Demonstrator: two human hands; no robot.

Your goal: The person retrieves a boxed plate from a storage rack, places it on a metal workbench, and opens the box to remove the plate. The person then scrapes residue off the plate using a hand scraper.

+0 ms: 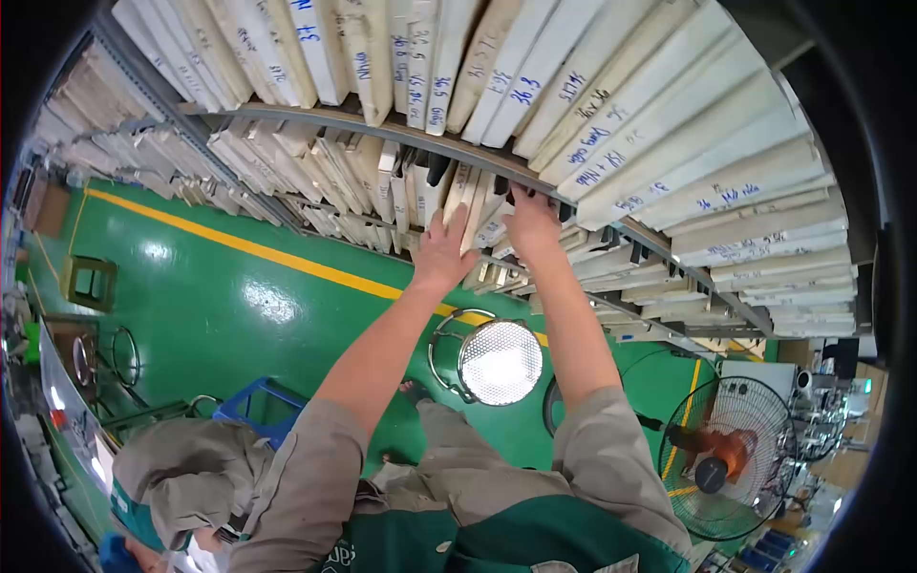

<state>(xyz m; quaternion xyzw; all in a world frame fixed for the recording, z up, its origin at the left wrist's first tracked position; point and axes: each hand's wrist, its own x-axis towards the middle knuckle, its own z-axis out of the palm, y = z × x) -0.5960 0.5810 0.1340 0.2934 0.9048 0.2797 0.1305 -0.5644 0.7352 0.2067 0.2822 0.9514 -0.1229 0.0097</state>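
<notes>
Off-white flat panels with handwritten edges stand in rows on the shelves. My left hand [442,256] is at the lower shelf, its thumb and fingers on either side of the edge of one narrow white panel [472,205]. Just to the right, my right hand [532,224] reaches in among the panels under the upper shelf board [468,151]. Its fingertips are partly hidden there, so what they touch is unclear. Dark pieces show between some panels beside both hands. Overhead, a tightly packed row of labelled panels [523,91] fills the upper shelf.
A round stool [500,363] with a perforated metal seat stands by my legs. On the right is a large fan [728,458]. Another person [191,473] in a grey cap is at lower left, near a blue stool [260,406]. A yellow line [248,246] crosses the green floor.
</notes>
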